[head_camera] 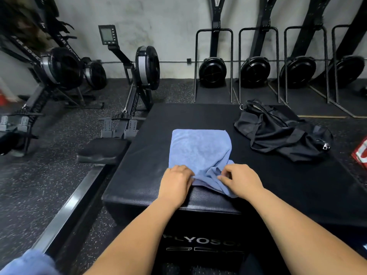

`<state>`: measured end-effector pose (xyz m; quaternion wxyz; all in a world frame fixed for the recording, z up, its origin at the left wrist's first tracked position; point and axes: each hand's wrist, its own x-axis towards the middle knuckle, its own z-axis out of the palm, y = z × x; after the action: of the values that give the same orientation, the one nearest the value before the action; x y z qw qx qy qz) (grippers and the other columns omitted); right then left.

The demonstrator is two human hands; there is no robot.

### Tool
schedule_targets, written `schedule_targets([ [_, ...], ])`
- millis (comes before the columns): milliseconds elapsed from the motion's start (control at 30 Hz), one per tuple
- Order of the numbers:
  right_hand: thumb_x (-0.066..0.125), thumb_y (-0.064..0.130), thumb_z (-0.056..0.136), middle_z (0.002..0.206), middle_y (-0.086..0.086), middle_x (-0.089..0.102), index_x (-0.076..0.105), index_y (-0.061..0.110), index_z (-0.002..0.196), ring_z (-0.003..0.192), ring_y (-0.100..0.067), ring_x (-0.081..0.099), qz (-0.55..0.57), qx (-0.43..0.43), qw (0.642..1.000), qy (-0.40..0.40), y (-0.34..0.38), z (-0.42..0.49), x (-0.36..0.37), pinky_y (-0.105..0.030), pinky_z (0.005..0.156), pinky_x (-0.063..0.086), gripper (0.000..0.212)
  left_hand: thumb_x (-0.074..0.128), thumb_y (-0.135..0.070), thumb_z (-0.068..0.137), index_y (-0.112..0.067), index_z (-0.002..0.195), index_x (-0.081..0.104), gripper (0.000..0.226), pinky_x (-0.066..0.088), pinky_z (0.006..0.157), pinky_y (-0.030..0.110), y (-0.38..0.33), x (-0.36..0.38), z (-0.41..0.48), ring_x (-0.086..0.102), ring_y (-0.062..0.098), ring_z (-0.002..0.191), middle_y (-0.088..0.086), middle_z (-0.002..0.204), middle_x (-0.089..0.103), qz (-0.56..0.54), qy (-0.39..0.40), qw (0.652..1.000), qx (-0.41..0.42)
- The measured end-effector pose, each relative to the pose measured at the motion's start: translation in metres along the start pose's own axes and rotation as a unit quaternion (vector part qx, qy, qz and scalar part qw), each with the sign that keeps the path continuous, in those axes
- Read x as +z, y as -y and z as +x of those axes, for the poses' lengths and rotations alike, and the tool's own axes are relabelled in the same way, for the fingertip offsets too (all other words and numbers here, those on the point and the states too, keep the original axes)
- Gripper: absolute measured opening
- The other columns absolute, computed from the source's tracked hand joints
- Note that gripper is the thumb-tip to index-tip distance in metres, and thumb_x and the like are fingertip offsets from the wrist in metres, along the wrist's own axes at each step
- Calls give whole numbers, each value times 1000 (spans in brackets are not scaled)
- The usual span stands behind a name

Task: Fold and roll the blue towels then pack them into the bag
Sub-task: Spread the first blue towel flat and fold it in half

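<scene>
The blue towel (200,149) lies in the middle of the frame on the top of a black padded box (151,155). Its far part is flat and folded narrow, and its near end is bunched at the lower edge of the box. The left hand (176,180) has its fingers curled over the near left corner of the towel. The right hand (241,179) pinches the wrinkled near right part between thumb and fingers, so both hands are closed on the cloth. The step in hand seems to be the start of the roll. To do it well, I think the near end should first be pulled straight and smoothed, because a roll begun on wrinkles becomes loose and uneven. Then both hands should turn the edge over tightly and evenly, keeping the two sides in line while rolling toward the top of the frame. The bag (278,130) lies collapsed at the right of centre on the same box, near the towel but not touching it; its opening cannot be made out. Another blue cloth (29,262) shows at the lower left corner.
</scene>
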<state>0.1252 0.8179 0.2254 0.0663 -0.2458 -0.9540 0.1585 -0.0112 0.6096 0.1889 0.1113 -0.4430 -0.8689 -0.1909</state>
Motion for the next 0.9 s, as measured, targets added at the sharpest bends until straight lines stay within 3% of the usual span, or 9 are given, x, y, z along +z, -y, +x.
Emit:
schedule_targets([
  [133, 58, 39, 92, 92, -1, 66, 60, 24, 83, 89, -32, 61, 119, 200, 970, -75, -6, 5, -14, -36, 72, 49, 17, 62, -25, 95, -26, 92, 72, 11, 39, 73, 40, 14, -16, 8, 57, 27, 90, -3, 95, 66, 54, -42, 995, -78],
  [233, 62, 41, 94, 102, -5, 67, 61, 26, 92, 94, -33, 62, 100, 252, 960, -74, -14, 8, -17, -38, 78, 52, 16, 72, -17, 85, -25, 104, 72, 21, 40, 77, 39, 22, -20, 9, 56, 29, 98, -2, 108, 64, 56, -51, 993, -89],
  [300, 67, 44, 94, 105, -3, 63, 58, 29, 97, 95, -31, 60, 75, 204, 972, -83, -16, 8, -12, -39, 78, 52, 17, 74, -14, 76, -23, 109, 69, 35, 41, 76, 39, 15, -22, 7, 54, 29, 99, 0, 113, 61, 35, -76, 996, -12],
  [400, 70, 52, 91, 107, 9, 53, 61, 36, 104, 100, -17, 51, 47, -6, 991, -127, -15, 5, -3, -38, 78, 49, 22, 67, -33, 89, -23, 108, 67, 21, 41, 80, 41, -6, -20, -3, 53, 27, 99, -2, 110, 59, 4, -60, 989, 135],
  [500, 62, 73, 86, 105, 21, 55, 70, 43, 105, 101, -8, 47, 3, -119, 993, -4, -15, 2, 4, -33, 87, 46, 37, 58, -61, 93, -32, 115, 70, 39, 43, 89, 41, -15, -3, -10, 53, 21, 105, -8, 112, 62, 11, 43, 987, 155],
  [600, 67, 70, 85, 110, 21, 60, 74, 41, 109, 106, -8, 52, 3, -118, 991, 67, -19, 1, 9, -33, 91, 47, 38, 56, -52, 98, -32, 106, 73, 28, 42, 86, 40, -14, 12, -10, 57, 23, 103, -10, 107, 66, 8, 39, 992, 118],
  [733, 73, 47, 90, 77, 17, 68, 74, 37, 83, 78, -7, 64, 82, -61, 995, -7, -17, 11, -7, -30, 74, 51, 13, 48, -41, 105, -28, 102, 68, 24, 38, 86, 40, -18, -6, 4, 55, 23, 99, -8, 99, 69, -65, -36, 997, 38],
  [833, 76, 42, 91, 62, 28, 63, 71, 35, 73, 64, 3, 59, 200, -7, 977, -76, -9, 23, -24, -14, 63, 42, 20, 53, -33, 106, -31, 105, 68, 15, 38, 85, 40, -15, -27, 21, 53, 19, 97, -13, 101, 69, -80, -92, 992, -4],
  [900, 75, 45, 91, 67, 23, 65, 72, 37, 77, 68, 0, 60, 191, 14, 976, -104, -4, 27, -27, -23, 67, 47, 16, 60, -28, 101, -30, 111, 67, 12, 39, 84, 39, -8, -30, 29, 54, 21, 99, -13, 103, 69, -67, -100, 992, -35],
])
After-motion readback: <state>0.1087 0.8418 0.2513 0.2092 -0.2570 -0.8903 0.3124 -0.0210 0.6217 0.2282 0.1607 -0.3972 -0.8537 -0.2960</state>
